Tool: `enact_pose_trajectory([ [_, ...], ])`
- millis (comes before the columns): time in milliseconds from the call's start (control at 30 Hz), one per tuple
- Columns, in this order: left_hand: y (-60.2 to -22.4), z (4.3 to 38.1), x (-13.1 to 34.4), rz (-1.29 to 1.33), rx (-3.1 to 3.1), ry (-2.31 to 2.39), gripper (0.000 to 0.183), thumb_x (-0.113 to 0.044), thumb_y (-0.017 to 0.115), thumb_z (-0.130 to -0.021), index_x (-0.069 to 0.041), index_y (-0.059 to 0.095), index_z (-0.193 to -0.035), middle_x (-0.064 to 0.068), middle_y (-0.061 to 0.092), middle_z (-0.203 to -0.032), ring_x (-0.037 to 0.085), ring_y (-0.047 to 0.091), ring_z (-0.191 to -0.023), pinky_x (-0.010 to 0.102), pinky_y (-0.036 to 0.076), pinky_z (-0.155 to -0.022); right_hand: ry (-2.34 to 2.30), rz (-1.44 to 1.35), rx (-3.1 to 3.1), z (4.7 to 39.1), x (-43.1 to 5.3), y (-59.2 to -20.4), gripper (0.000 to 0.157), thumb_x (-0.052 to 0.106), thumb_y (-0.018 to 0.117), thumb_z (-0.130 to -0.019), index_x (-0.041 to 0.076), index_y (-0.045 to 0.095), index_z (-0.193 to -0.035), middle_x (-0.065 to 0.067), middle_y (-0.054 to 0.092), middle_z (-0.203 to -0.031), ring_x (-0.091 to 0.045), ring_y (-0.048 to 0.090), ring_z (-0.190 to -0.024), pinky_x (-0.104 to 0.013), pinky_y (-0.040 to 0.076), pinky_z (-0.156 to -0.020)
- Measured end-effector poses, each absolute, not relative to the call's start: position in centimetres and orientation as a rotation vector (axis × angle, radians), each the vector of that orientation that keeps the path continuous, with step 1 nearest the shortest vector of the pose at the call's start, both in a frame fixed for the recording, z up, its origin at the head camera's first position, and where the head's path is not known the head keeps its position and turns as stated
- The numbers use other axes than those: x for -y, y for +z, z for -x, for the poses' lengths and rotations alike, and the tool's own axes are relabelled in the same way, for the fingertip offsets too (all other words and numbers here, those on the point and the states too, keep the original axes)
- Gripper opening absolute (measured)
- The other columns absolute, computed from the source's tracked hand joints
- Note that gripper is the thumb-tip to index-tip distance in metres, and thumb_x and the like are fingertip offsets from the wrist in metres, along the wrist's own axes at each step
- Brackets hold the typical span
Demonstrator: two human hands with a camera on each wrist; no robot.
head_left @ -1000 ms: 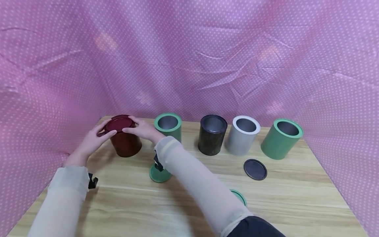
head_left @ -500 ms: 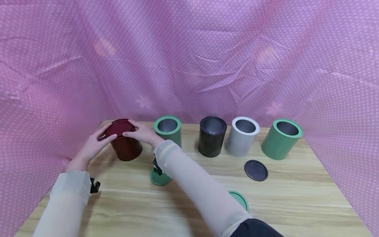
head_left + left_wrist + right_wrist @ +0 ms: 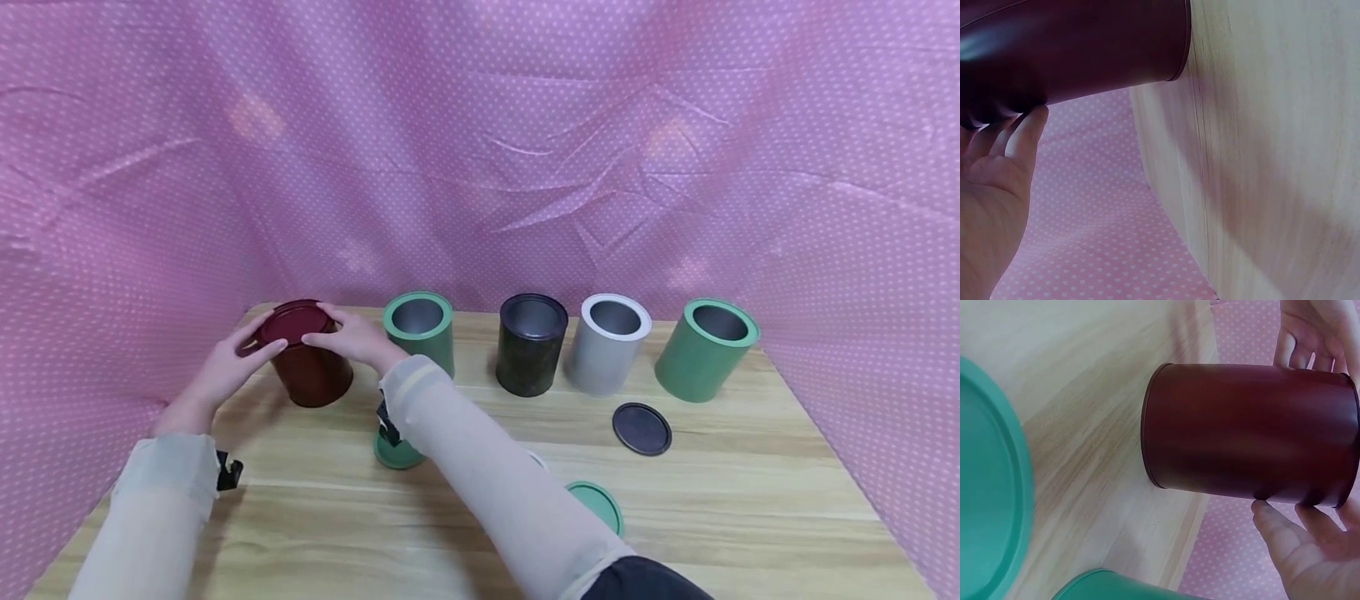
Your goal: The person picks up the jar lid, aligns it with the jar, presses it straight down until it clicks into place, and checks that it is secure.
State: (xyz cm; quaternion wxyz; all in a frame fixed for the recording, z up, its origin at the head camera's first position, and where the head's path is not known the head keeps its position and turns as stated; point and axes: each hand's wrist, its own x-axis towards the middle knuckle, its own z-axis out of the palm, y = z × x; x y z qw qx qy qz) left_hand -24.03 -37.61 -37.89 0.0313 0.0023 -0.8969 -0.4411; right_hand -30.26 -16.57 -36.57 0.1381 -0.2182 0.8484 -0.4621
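A dark red can (image 3: 311,375) stands upright at the table's far left, with a dark red lid (image 3: 294,323) on its top. Around the upper left side my left hand (image 3: 217,371) curls its fingers, thumb at the near edge of the rim. Opposite it, my right hand (image 3: 356,340) holds the right side of the rim. In the left wrist view, the left hand's fingertips (image 3: 1032,128) touch the can wall (image 3: 1097,50). The right wrist view has both hands on either side of the can (image 3: 1247,431), near its top end.
Farther right stand open cans: green (image 3: 435,354), black (image 3: 528,362), light grey (image 3: 606,358) and another green can (image 3: 697,362). Flat on the wooden table lie a green lid (image 3: 397,454), a second green lid (image 3: 598,506) and a black lid (image 3: 642,429). Pink dotted cloth (image 3: 480,167) encloses the table.
Both hands keep their places on the dark red can. The head view has shifted slightly, and a white rim now shows beside the right forearm.
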Motion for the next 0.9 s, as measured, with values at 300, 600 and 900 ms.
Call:
enact_pose_trajectory([
  [300, -37.5, 24.0, 38.0, -0.034, 2.833, -1.335, 0.077, -0.047, 0.055, -0.096, -0.018, 0.017, -0.156, 0.027, 0.022, -0.156, 0.050, 0.031, -0.136, 0.065, 0.029, -0.108, -1.288, 0.645, -2.444, 30.1, 16.7, -36.3, 0.065, 0.050, 0.063, -0.089, 0.039, 0.037, -0.148, 0.007, 0.046, -0.148, -0.015, 0.044, -0.135, -0.039, 0.042, -0.108],
  [600, -36.3, 24.1, 37.7, -0.005, 2.939, -1.233, 0.079, -0.050, 0.053, -0.096, -0.015, 0.014, -0.156, 0.031, 0.023, -0.153, 0.050, 0.029, -0.137, 0.066, 0.027, -0.109, -1.282, 0.623, -2.448, 30.1, 16.4, -36.0, 0.064, 0.048, 0.063, -0.090, 0.040, 0.037, -0.148, 0.009, 0.047, -0.147, -0.015, 0.046, -0.134, -0.041, 0.042, -0.108],
  [900, -36.4, 23.8, 37.4, -0.012, 2.939, -1.249, 0.079, -0.049, 0.051, -0.096, -0.016, 0.012, -0.156, 0.030, 0.024, -0.153, 0.045, 0.035, -0.135, 0.040, 0.045, -0.104, -1.354, 0.566, -2.426, 30.0, 16.6, -36.2, 0.064, 0.043, 0.066, -0.089, 0.038, 0.040, -0.147, 0.008, 0.046, -0.149, -0.016, 0.044, -0.135, -0.040, 0.041, -0.109],
])
